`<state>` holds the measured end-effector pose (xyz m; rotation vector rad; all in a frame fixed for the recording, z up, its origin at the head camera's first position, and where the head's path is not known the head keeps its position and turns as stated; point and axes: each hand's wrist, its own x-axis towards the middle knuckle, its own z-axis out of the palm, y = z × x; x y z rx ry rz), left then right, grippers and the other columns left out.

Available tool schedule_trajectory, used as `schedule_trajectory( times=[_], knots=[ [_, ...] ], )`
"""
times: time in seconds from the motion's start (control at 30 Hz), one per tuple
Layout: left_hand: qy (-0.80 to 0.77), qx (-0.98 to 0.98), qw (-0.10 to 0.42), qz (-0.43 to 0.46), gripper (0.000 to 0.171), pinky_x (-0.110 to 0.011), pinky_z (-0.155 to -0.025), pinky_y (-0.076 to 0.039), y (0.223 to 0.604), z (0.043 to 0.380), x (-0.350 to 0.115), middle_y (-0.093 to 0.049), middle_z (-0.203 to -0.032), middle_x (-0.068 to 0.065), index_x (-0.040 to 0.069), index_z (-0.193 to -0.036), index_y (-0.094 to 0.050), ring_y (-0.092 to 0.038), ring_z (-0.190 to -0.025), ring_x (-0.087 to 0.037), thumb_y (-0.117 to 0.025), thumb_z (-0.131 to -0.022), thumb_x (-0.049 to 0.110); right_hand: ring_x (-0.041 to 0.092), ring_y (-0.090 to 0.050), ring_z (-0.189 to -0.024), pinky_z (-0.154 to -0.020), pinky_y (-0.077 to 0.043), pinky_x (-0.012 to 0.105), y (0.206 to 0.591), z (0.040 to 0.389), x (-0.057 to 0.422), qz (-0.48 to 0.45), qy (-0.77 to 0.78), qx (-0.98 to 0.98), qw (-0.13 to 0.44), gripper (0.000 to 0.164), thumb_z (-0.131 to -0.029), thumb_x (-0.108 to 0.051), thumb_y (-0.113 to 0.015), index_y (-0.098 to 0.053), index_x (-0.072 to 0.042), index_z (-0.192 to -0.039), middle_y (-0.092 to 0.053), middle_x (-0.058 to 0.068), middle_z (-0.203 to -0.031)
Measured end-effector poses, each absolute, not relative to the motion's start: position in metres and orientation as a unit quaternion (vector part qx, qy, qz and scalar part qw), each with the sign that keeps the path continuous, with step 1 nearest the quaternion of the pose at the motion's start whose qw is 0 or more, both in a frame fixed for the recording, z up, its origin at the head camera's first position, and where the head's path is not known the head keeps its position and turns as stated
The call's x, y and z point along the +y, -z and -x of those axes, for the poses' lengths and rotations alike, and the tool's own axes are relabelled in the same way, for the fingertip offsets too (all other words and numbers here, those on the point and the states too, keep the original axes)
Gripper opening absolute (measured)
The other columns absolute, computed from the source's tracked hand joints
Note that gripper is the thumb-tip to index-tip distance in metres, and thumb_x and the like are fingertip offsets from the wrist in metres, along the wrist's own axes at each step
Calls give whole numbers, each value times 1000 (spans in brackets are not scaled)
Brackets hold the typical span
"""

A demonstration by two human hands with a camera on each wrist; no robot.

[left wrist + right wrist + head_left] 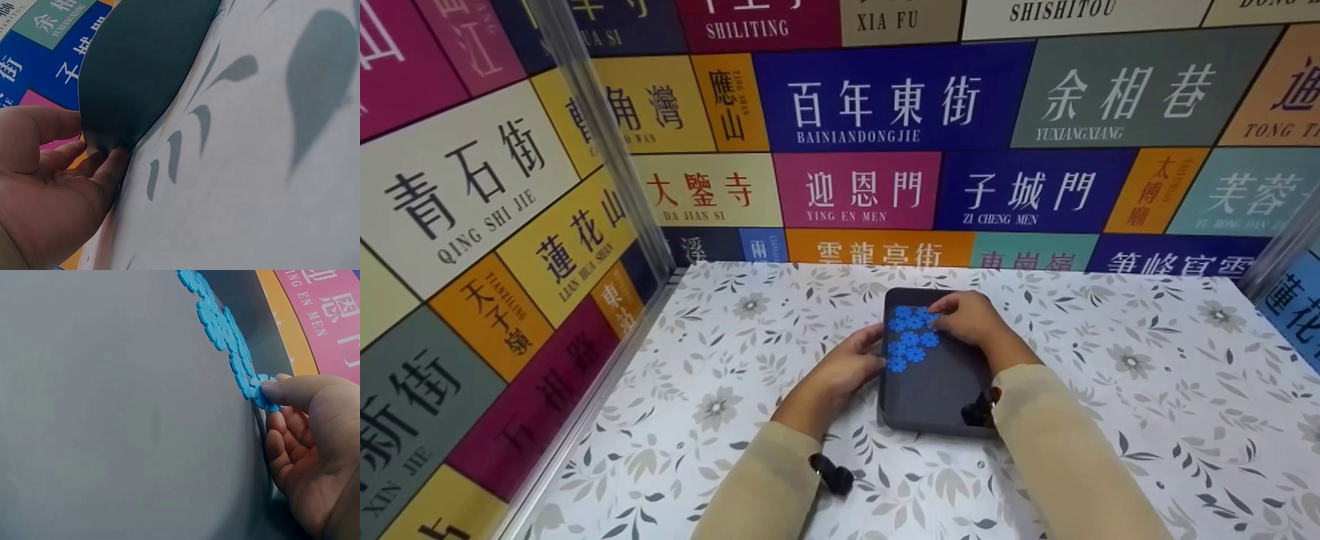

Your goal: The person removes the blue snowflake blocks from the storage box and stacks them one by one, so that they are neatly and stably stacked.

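Observation:
A dark grey rectangular tray [937,397] lies on the table in front of me. Blue flower-shaped notched discs [906,351] sit grouped in its upper left part, lying flat. My right hand [971,319] is over the tray's far right side, pinching one blue notched disc [263,391] between thumb and fingers, close by the other discs [216,323]. At the tray's left side, my left hand [847,367] holds the edge. In the left wrist view, its thumb and fingers [115,169] meet the tray's outer wall [140,67]; the discs are out of sight there.
A white cloth with grey leaves and flowers covers the table [720,450]. Behind it stands a wall [855,191] of colourful signs with Chinese characters. Clear upright edges [607,142] border the table at left and right. Small black devices [832,474] hang at both wrists.

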<state>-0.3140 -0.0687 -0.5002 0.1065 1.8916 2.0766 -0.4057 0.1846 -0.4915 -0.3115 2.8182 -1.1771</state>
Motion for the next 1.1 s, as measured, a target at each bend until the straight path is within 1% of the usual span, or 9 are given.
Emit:
schedule_trajectory(
  times=[0.23, 0.3, 0.4, 0.47, 0.53, 0.63, 0.73, 0.97, 1.1],
  knots=[
    [-735, 657, 164, -43, 76, -48, -129, -39, 500, 314, -68, -39, -172, -17, 3, -165, -37, -44, -155, -34, -56, -92, -8, 27, -67, -96, -84, -56, 36, 491, 407, 183, 80, 401, 912, 27, 26, -98, -20, -69, -81, -8, -118, -76, 17, -122],
    [-737, 654, 165, -43, 77, -48, -129, -39, 500, 314, -68, -39, -172, -17, 4, -165, -36, -44, -156, -34, -55, -91, -7, 28, -68, -97, -86, -57, 38, 491, 407, 182, 80, 404, 911, 23, 27, -98, -20, -68, -81, -8, -118, -77, 17, -123],
    [-738, 652, 169, -43, 79, -48, -129, -40, 500, 313, -67, -39, -172, -17, 5, -166, -35, -44, -156, -34, -56, -91, -7, 29, -68, -105, -94, -57, 42, 489, 405, 182, 86, 410, 908, 12, 27, -100, -21, -67, -81, -9, -120, -77, 17, -126],
    [-736, 654, 171, -42, 79, -48, -128, -40, 501, 313, -67, -39, -172, -16, 6, -166, -36, -44, -156, -34, -57, -91, -7, 27, -69, -104, -94, -57, 41, 487, 404, 182, 89, 420, 903, 2, 27, -101, -21, -68, -81, -9, -122, -77, 16, -128],
    [-736, 654, 171, -42, 79, -48, -128, -40, 502, 312, -67, -40, -172, -16, 6, -165, -37, -43, -156, -33, -58, -91, -7, 22, -69, -98, -90, -57, 35, 483, 403, 181, 88, 437, 895, -14, 27, -102, -21, -68, -81, -9, -123, -77, 16, -127],
    [-737, 652, 172, -39, 78, -47, -129, -39, 502, 312, -68, -41, -171, -14, 8, -165, -38, -42, -157, -32, -58, -91, -6, 15, -66, -86, -78, -56, 26, 475, 400, 177, 87, 481, 872, -25, 27, -102, -19, -70, -80, -6, -123, -78, 17, -125],
    [-739, 651, 171, -37, 77, -47, -130, -37, 502, 312, -67, -42, -171, -13, 9, -165, -39, -41, -158, -31, -58, -92, -6, 13, -64, -82, -72, -55, 20, 466, 394, 174, 84, 515, 853, -28, 28, -101, -18, -71, -79, -2, -123, -78, 17, -120],
    [-738, 651, 172, -38, 76, -48, -130, -37, 502, 313, -70, -42, -171, -14, 9, -165, -38, -42, -158, -32, -58, -94, -6, 21, -65, -91, -76, -57, 24, 450, 375, 180, 50, 540, 840, -27, 31, -104, -26, -69, -78, -7, -127, -77, 4, -110],
    [-740, 650, 172, -41, 76, -49, -129, -39, 502, 314, -71, -43, -170, -15, 8, -165, -38, -44, -156, -33, -58, -93, -7, 19, -66, -89, -79, -61, 26, 445, 362, 192, 27, 560, 828, -24, 34, -104, -28, -69, -76, -7, -130, -74, -2, -107]
  ],
)
